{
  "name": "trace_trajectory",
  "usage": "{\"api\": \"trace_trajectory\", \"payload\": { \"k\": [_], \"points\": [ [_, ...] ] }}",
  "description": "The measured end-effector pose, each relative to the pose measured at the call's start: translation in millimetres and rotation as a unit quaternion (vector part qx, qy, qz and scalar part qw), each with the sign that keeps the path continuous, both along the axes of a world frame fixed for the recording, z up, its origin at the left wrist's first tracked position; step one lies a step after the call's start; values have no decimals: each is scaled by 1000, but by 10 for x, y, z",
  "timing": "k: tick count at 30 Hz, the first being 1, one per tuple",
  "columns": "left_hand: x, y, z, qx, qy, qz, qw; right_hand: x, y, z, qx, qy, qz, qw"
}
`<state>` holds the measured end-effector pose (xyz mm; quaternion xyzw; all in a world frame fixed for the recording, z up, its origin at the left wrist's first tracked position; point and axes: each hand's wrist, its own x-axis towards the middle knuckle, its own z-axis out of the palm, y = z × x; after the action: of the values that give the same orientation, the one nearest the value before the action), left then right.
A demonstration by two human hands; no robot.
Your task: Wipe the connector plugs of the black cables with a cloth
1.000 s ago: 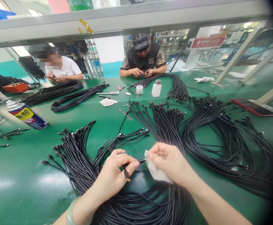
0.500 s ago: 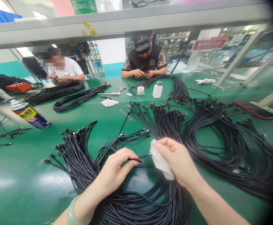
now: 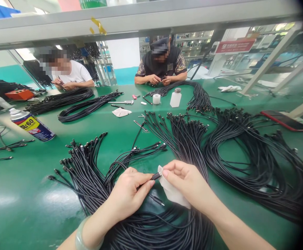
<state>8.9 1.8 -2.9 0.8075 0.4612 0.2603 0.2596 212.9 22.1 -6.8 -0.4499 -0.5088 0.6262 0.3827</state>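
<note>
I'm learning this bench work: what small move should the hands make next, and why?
Probably draw the white cloth outward along the connector's metal tip: the left hand holds the connector, and the right hand pinches the cloth right at that tip.

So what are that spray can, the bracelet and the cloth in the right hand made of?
Can: probably painted metal, glossy and rigid with crisp print. Bracelet: smooth, pale green, slightly glossy; jade, glass or plastic, I can't tell. Cloth in the right hand: thin, matte, softly creased; fabric or paper.
</note>
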Motion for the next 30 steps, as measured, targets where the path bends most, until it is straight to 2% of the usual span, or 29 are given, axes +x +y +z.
{"api": "trace_trajectory", "payload": {
  "k": [6, 11, 17, 24, 30],
  "points": [
    [-1, -1, -35, 24, 20, -2, 1000, 2, -12, 5, -6, 3, 14, 1000],
    [-7, -11, -27, 27, 34, -11, 999, 41, 23, -9, 12, -54, 39, 998],
    [-15, 9, -93, 52, 22, 42, 998, 49, 40, -43, 50, -111, 43, 992],
    [-35, 66, -151, 137, 6, 4, 991, 13, 47, -102, 6, -83, 53, 995],
    [-37, 61, -182, 153, -5, -3, 988, 7, 45, -122, 4, -68, 45, 997]
  ]
}}
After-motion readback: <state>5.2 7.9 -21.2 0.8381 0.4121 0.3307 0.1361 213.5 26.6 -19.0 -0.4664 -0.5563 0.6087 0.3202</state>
